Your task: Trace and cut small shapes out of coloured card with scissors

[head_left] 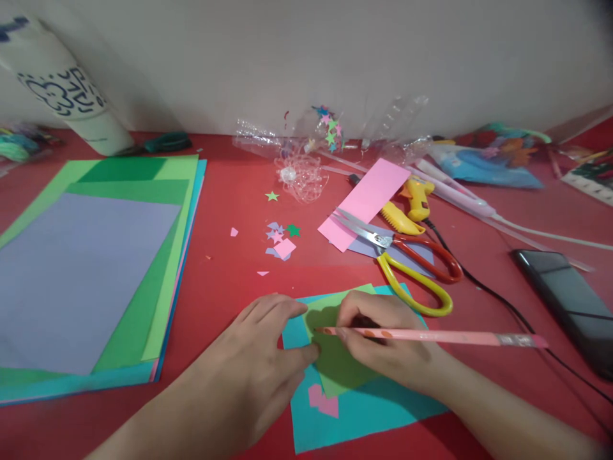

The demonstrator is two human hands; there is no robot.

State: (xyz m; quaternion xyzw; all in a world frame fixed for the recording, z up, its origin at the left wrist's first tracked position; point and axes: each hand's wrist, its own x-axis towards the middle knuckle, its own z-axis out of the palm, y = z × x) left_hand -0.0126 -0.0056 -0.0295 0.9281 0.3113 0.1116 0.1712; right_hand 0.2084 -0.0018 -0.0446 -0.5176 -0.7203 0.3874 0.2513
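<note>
My right hand (383,326) is closed around a pink pencil (445,337) with an eraser end. The pencil's tip meets a small light green sheet of paper (335,374). That sheet lies on a larger turquoise sheet (364,415). My left hand (268,364) rests at the left edge of the green sheet, fingers apart, with thumb and forefinger touching the paper. Pink paper scraps (324,402) lie on the turquoise sheet below. Scissors (383,240) with a red and a yellow handle lie spread just beyond my right hand, across a pink paper strip (368,198).
Stacked coloured sheets (96,275) lie at left, before a white bottle (71,89). Small paper stars (294,230) and scraps are scattered mid-table. A yellow glue gun (419,197), a corded pale pink tool (460,195) and a phone (565,300) occupy the right side.
</note>
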